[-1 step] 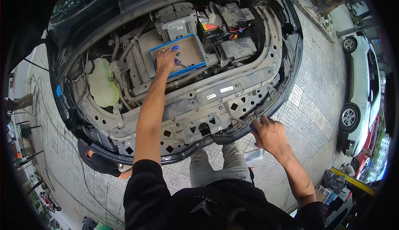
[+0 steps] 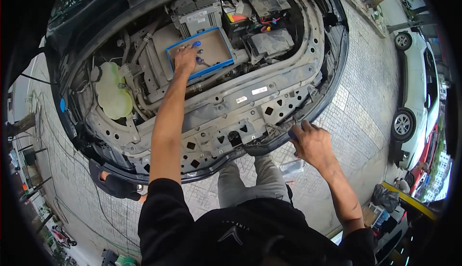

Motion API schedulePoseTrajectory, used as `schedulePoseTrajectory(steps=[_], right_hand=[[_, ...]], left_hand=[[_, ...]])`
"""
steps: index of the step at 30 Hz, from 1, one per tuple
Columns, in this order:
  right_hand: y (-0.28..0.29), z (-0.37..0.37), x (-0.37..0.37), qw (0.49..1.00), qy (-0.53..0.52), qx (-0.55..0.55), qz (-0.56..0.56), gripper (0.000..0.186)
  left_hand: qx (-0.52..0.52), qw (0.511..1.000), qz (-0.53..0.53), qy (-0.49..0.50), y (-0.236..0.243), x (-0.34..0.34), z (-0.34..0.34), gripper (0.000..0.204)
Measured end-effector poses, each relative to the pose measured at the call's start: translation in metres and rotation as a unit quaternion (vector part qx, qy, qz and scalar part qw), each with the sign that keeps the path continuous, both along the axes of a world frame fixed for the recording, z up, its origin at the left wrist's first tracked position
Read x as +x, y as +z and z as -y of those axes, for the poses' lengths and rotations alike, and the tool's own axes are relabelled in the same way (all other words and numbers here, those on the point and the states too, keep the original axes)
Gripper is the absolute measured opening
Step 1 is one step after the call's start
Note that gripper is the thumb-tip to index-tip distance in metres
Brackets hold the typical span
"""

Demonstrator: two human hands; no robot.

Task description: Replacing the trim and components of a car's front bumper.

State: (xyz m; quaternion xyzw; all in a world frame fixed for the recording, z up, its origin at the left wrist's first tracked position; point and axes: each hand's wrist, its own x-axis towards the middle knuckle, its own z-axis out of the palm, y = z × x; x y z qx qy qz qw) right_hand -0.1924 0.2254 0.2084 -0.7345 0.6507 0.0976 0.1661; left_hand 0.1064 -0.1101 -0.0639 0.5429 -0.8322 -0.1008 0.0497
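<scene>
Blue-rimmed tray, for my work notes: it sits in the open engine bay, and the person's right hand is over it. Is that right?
Not quite: the head view shows the left hand over the blue-rimmed tray; the right hand is well away from it. The tray does sit in the open engine bay.

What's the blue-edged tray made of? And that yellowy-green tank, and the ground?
The tray could be cardboard or thin wood: its floor is flat, matte brown. The yellowy-green tank looks like cloudy plastic, smooth, rounded and bulging. The ground looks like stone or concrete paving: dull grey with a grid of lines.
</scene>
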Motion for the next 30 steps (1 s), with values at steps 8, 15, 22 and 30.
schedulePoseTrajectory(steps=[8,15,22,30], right_hand=[[0.022,0.0,0.008,0.997,-0.042,0.017,-0.056,0.026],[0.097,-0.091,-0.016,0.973,-0.226,0.017,0.042,0.031],[-0.002,-0.206,-0.019,0.788,-0.428,-0.014,0.442,0.032],[-0.059,-0.259,-0.037,0.778,-0.388,0.01,0.494,0.025]], left_hand=[[-0.021,0.999,0.025,-0.034,0.019,0.007,0.014,0.03],[0.186,0.775,-0.572,0.193,0.086,0.054,-0.142,0.019],[0.417,0.317,-0.765,0.375,0.076,0.009,-0.43,0.016],[0.376,0.193,-0.8,0.426,0.069,-0.034,-0.508,0.02]])
